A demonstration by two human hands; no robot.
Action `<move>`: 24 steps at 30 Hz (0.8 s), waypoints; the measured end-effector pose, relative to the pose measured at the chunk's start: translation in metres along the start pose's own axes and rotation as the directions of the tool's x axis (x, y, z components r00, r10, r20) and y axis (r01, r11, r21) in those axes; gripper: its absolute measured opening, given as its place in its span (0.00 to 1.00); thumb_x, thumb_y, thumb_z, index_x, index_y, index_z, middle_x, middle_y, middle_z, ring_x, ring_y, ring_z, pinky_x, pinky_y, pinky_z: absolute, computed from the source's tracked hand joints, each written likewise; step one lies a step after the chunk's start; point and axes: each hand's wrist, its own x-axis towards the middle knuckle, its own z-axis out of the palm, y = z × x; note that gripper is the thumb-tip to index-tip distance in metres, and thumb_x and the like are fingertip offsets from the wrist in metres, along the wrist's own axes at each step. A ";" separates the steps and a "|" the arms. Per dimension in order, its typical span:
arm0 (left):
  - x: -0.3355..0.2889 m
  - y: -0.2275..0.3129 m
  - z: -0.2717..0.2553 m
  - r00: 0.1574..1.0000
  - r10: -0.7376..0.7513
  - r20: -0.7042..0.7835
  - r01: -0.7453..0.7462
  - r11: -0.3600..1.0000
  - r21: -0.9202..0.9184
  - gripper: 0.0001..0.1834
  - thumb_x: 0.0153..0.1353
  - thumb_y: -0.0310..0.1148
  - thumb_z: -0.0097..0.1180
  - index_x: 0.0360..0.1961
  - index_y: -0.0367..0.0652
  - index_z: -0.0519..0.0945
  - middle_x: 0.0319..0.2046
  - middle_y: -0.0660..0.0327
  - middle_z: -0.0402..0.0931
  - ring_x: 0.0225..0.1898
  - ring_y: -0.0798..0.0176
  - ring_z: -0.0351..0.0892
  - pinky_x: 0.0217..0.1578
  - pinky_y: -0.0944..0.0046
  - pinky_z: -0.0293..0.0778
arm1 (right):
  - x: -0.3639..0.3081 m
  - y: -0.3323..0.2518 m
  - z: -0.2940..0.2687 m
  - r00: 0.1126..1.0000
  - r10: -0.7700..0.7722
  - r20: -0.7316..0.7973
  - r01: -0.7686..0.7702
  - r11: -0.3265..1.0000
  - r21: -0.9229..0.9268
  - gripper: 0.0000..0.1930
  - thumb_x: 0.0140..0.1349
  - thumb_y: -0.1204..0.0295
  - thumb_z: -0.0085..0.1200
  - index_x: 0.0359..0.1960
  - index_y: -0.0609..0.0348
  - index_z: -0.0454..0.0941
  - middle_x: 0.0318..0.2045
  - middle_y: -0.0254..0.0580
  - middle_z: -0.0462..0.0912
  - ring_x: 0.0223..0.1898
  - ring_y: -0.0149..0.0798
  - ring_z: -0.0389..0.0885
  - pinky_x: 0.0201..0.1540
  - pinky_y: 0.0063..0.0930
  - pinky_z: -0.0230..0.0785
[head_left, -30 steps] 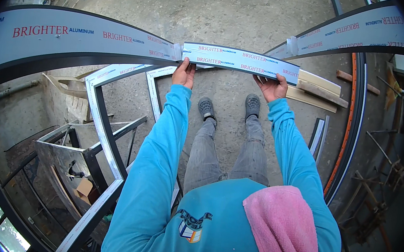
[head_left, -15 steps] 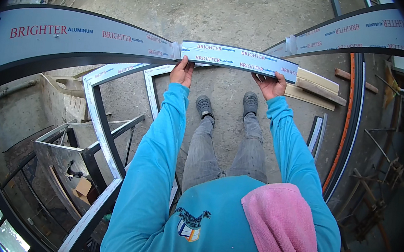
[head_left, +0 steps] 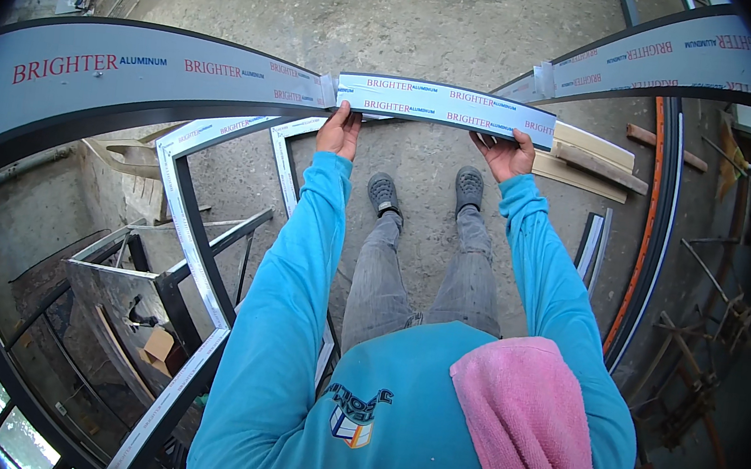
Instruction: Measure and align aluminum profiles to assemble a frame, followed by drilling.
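A short length of aluminium profile (head_left: pixel 444 103), wrapped in pale printed film, is held level in front of me. My left hand (head_left: pixel 339 130) grips its lower edge near the left end, thumb on the face. Close to its right end, my right hand (head_left: pixel 505 155) holds the same edge, fingers curled underneath. The piece's left end meets a long film-covered dark aluminium profile (head_left: pixel 146 64) at a small folded flap of film; whether they touch I cannot tell. Behind its right part, another long profile (head_left: pixel 659 58) runs off to the upper right.
White-filmed frames (head_left: pixel 197 234) stand at my left beside a metal-framed bench (head_left: pixel 114 285) with a small cardboard box (head_left: pixel 162 351). At right, pale boards (head_left: pixel 584 169) and long orange-and-black bars (head_left: pixel 643 254) lie on the concrete floor (head_left: pixel 425 20). A pink towel (head_left: pixel 526 415) hangs over my chest.
The view has shifted very slightly. Both hands keep their hold on the short aluminium profile, which sits in nearly the same place.
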 end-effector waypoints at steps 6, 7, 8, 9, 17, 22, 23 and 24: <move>-0.001 0.002 0.003 0.999 0.006 0.041 -0.007 1.000 0.019 0.11 0.58 0.26 0.55 0.42 0.38 0.73 0.38 0.58 0.75 0.43 0.61 0.74 0.48 0.63 0.72 | 0.002 -0.004 -0.004 0.999 0.000 0.049 -0.001 1.000 0.019 0.30 0.45 0.69 0.54 0.53 0.64 0.63 0.50 0.54 0.70 0.54 0.53 0.68 0.62 0.59 0.53; -0.002 -0.001 0.007 0.999 0.009 0.042 -0.010 1.000 0.022 0.11 0.58 0.27 0.55 0.42 0.37 0.73 0.39 0.57 0.75 0.43 0.61 0.74 0.48 0.63 0.72 | 0.002 -0.007 -0.005 0.999 0.001 0.049 -0.002 1.000 0.009 0.30 0.46 0.68 0.54 0.53 0.64 0.62 0.50 0.54 0.70 0.54 0.52 0.68 0.62 0.58 0.53; -0.006 -0.006 0.011 0.999 0.008 0.042 -0.010 1.000 0.025 0.11 0.58 0.27 0.55 0.42 0.37 0.73 0.39 0.57 0.75 0.43 0.61 0.74 0.48 0.63 0.72 | 0.001 -0.012 -0.008 0.999 0.003 0.045 -0.003 1.000 -0.001 0.29 0.47 0.68 0.54 0.53 0.64 0.62 0.50 0.54 0.70 0.54 0.52 0.68 0.62 0.58 0.53; -0.008 -0.007 0.013 0.999 0.004 0.038 -0.005 1.000 0.025 0.11 0.58 0.27 0.55 0.42 0.37 0.73 0.39 0.57 0.75 0.44 0.61 0.74 0.48 0.63 0.72 | 0.002 -0.016 -0.010 0.998 0.015 0.059 -0.015 1.000 0.003 0.29 0.47 0.68 0.54 0.53 0.65 0.62 0.50 0.54 0.71 0.54 0.52 0.68 0.62 0.57 0.54; -0.005 0.001 0.009 0.997 -0.009 0.073 0.002 0.996 0.090 0.12 0.60 0.29 0.54 0.42 0.34 0.73 0.40 0.56 0.76 0.44 0.62 0.75 0.49 0.66 0.72 | 0.000 -0.006 -0.010 0.999 -0.030 0.019 0.029 0.999 0.035 0.28 0.47 0.69 0.55 0.52 0.65 0.63 0.48 0.54 0.71 0.53 0.52 0.69 0.61 0.58 0.56; -0.008 0.000 0.011 0.993 -0.027 0.117 0.016 0.995 0.095 0.12 0.60 0.29 0.54 0.42 0.34 0.73 0.41 0.56 0.76 0.45 0.62 0.74 0.49 0.66 0.71 | -0.003 -0.008 -0.011 1.000 -0.027 0.002 0.027 0.999 0.037 0.28 0.47 0.69 0.55 0.52 0.65 0.63 0.47 0.54 0.72 0.51 0.52 0.70 0.61 0.58 0.56; -0.007 0.001 0.011 0.994 -0.018 0.106 0.010 0.997 0.082 0.12 0.59 0.29 0.54 0.43 0.34 0.73 0.41 0.56 0.76 0.45 0.62 0.74 0.49 0.66 0.71 | -0.001 -0.008 -0.009 1.000 -0.024 0.009 0.023 0.999 0.035 0.28 0.47 0.69 0.55 0.51 0.65 0.63 0.47 0.54 0.72 0.51 0.52 0.70 0.61 0.58 0.56; -0.006 0.002 0.010 0.995 -0.010 0.095 0.003 0.998 0.069 0.13 0.59 0.29 0.54 0.43 0.34 0.73 0.40 0.56 0.76 0.44 0.62 0.74 0.49 0.66 0.71 | 0.000 -0.008 -0.008 1.000 -0.020 0.017 0.020 0.999 0.034 0.28 0.47 0.69 0.55 0.51 0.64 0.63 0.47 0.54 0.72 0.51 0.51 0.70 0.60 0.58 0.56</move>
